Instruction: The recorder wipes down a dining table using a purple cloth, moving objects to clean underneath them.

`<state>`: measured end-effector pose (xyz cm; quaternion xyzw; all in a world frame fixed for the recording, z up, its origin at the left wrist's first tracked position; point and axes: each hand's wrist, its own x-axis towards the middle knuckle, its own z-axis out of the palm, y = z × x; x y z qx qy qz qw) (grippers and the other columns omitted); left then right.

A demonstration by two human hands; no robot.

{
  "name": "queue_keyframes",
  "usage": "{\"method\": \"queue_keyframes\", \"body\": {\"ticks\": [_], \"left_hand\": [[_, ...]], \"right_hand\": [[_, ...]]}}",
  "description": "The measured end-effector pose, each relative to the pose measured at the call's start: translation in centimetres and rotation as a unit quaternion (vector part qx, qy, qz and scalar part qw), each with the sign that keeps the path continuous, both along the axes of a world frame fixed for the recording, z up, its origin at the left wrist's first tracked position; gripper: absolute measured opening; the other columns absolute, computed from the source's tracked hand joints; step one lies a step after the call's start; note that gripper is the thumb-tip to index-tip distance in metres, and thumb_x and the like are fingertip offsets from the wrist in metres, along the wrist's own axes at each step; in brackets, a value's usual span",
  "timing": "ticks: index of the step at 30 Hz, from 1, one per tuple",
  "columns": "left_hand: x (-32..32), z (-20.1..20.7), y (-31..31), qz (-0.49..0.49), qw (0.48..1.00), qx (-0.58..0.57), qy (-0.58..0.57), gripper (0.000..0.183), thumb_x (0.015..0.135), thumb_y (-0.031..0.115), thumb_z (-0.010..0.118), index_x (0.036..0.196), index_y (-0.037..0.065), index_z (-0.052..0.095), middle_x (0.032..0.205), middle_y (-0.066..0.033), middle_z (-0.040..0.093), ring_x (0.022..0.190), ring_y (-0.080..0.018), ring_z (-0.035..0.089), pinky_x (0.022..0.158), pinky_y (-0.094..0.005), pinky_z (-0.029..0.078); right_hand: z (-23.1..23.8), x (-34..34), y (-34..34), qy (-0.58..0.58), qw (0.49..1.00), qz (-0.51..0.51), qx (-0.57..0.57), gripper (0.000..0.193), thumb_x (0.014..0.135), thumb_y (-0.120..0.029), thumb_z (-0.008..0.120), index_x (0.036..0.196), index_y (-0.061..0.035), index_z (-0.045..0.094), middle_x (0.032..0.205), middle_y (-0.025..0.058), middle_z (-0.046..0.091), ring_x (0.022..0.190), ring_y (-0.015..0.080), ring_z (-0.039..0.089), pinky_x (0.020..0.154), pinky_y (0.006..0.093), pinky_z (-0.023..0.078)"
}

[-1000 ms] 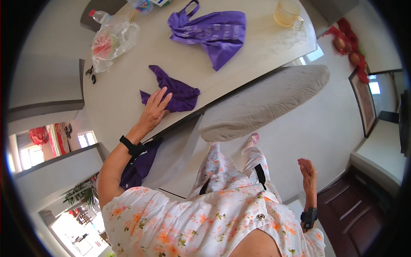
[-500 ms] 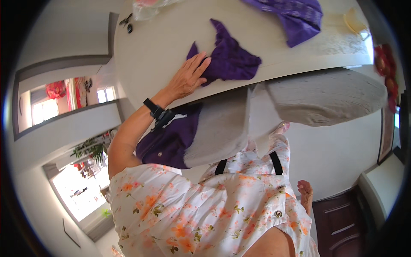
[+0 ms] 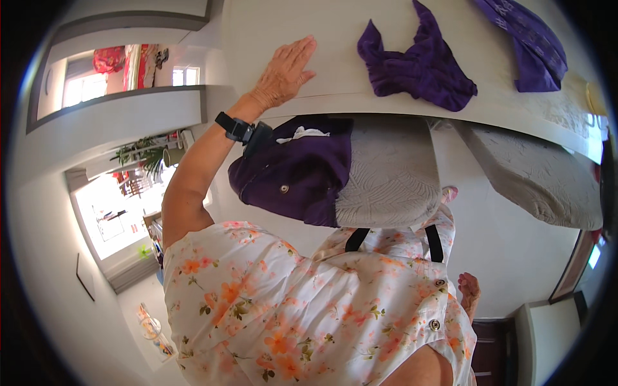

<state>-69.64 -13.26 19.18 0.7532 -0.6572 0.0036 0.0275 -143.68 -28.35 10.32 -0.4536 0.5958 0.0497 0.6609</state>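
Observation:
My left hand [image 3: 284,72] is stretched out over the white table [image 3: 335,38], its fingers straight and nothing in it. A black band with a device sits on that wrist. To its right, apart from the fingers, lies a crumpled purple cloth [image 3: 418,67] with two ends pointing away from me. Another purple cloth [image 3: 531,48], with pale print, rests farther right. My right hand [image 3: 468,288] hangs low at my right side, partly behind my clothing. Its fingers are loosely bent and a little apart, with nothing visible in them.
Below the table edge stands a grey padded chair [image 3: 393,174] with a purple garment [image 3: 290,177] draped over its left part. A second grey chair [image 3: 534,177] is to the right. A pale yellow container [image 3: 592,96] stands at the table's right end.
My left hand has come off the crumpled purple cloth and is now to its left. The view has shifted, so the table, cloths and chairs appear farther right.

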Motion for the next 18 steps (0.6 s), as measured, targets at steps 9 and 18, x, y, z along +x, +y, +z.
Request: {"method": "queue_keyframes", "body": {"ticks": [9,18], "left_hand": [[9.9,1.6,6.4,0.128,0.986,-0.028,-0.107,0.047,0.093,0.025,0.059,0.132,-0.001,0.048,0.134,-0.0211,0.054,0.125,-0.0356,0.050,0.104,-0.0460,0.037],[9.1,8.1,17.1,0.357,0.921,0.080,-0.138,0.046,0.096,0.030,0.053,0.130,-0.001,0.049,0.132,-0.0231,0.054,0.122,-0.0370,0.052,0.101,-0.0489,0.039]], "right_hand": [[-0.5,-0.1,-1.9,-0.001,0.999,0.034,-0.009,0.045,0.088,-0.035,0.072,0.117,-0.0028,0.062,0.107,0.0070,0.066,0.096,0.0161,0.058,0.083,0.0297,0.044],[-1.6,-1.3,-5.0,-0.012,0.997,0.079,-0.004,0.045,0.089,-0.039,0.069,0.122,-0.0096,0.060,0.113,0.0056,0.066,0.100,0.0169,0.060,0.088,0.0354,0.047]]}}
